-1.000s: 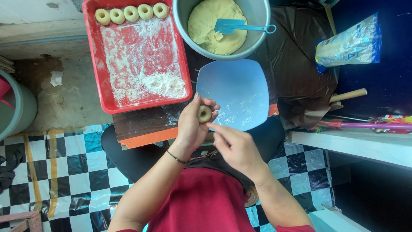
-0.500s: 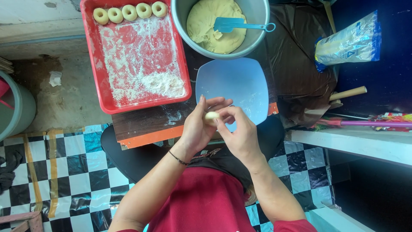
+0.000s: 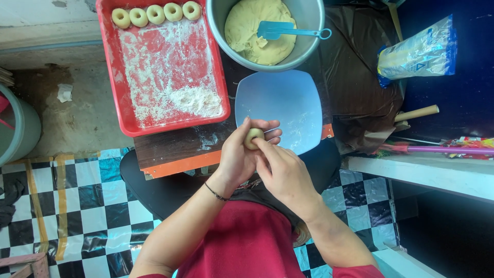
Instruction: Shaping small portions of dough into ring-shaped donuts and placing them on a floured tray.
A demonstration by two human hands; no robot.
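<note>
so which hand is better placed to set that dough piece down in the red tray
Left, probably. The left hand cradles the dough piece and sits on the side of the red tray; the right hand only presses a finger on it and lies farther away.

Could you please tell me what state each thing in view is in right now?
Dough piece: pinched between left hand and right hand.
Red tray: floured, five dough rings in a row.
Metal bowl: holds dough and blue spatula.
Blue plate: bare.
</note>
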